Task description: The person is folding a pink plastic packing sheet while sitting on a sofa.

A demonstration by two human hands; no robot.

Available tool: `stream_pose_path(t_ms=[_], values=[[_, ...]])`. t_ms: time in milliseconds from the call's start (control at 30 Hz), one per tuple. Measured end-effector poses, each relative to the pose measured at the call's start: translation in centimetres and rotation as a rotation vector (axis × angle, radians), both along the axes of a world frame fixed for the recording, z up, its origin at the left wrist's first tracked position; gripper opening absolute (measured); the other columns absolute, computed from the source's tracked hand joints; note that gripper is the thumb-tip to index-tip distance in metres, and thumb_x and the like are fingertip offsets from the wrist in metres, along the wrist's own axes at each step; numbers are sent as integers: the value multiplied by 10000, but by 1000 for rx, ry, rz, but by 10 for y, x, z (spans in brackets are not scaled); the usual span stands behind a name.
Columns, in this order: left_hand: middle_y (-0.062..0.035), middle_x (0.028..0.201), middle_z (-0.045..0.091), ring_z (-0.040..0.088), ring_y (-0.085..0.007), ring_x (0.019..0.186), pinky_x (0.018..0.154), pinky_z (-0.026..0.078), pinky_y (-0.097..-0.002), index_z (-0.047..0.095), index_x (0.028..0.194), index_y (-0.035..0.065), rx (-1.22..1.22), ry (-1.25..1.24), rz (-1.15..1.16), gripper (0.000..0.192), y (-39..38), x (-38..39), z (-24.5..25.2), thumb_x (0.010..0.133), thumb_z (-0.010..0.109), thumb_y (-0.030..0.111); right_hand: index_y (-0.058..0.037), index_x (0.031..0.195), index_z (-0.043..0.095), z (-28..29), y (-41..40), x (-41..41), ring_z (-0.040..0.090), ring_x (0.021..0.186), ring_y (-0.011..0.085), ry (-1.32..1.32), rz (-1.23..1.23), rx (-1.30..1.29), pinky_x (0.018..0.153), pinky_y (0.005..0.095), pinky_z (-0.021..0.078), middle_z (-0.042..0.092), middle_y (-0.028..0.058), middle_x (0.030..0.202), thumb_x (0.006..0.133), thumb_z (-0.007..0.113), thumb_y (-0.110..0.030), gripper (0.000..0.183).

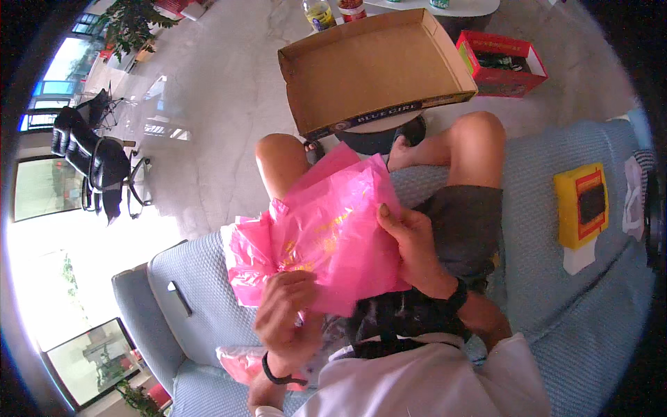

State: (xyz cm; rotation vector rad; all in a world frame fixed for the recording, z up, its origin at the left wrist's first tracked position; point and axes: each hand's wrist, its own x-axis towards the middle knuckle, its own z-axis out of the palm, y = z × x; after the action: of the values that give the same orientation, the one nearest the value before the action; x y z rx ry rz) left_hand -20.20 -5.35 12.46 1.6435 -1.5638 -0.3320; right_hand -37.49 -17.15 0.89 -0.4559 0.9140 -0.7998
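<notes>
A thin pink plastic bag (333, 234) with yellow printing is spread over my lap, its left part crumpled. My right hand (417, 247) pinches its right side, thumb on top and the fingers behind it. At the bag's lower left edge my left hand (286, 313) has its fingers curled on the plastic; the hand is slightly blurred and its fingertips are partly hidden. A second pinkish plastic piece (242, 365) lies on the sofa by my left forearm. Ahead of my knees, an open shallow cardboard box (375, 68) rests on a round stool or small table.
The blue quilted sofa (542, 156) holds a yellow box (568, 208) at right and a dark slim object (180, 298) at left. A red box (505, 83) with dark contents, a jar with yellow contents (319, 15) and a red-filled jar (353, 9) are beyond. A black office chair (107, 161) stands at left.
</notes>
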Motion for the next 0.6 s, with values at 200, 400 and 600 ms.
stream_pose_path(t_ms=[200,400,600], values=[[-69,1050,740,695,-173,966,891,547,-332,710,1123,9,-263,730,580,138,57,69,-16,1039,655,103,-69,955,742,18,-5,-4,597,758,43,68,-11,-4,698,240,460,680,-47,878,1008,722,-247,188],[-68,1219,726,680,-178,1090,950,547,-352,677,1252,72,-166,807,839,245,125,109,-58,1085,603,234,-42,968,758,0,-5,-12,575,741,65,198,72,-113,680,271,455,671,-51,822,968,764,-276,234],[-101,1271,686,657,-214,1102,930,553,-340,628,1326,24,-285,1320,871,318,155,119,-88,1110,534,238,-41,903,743,3,-9,-14,581,737,76,160,93,-147,700,282,457,678,-30,812,963,761,-270,237]])
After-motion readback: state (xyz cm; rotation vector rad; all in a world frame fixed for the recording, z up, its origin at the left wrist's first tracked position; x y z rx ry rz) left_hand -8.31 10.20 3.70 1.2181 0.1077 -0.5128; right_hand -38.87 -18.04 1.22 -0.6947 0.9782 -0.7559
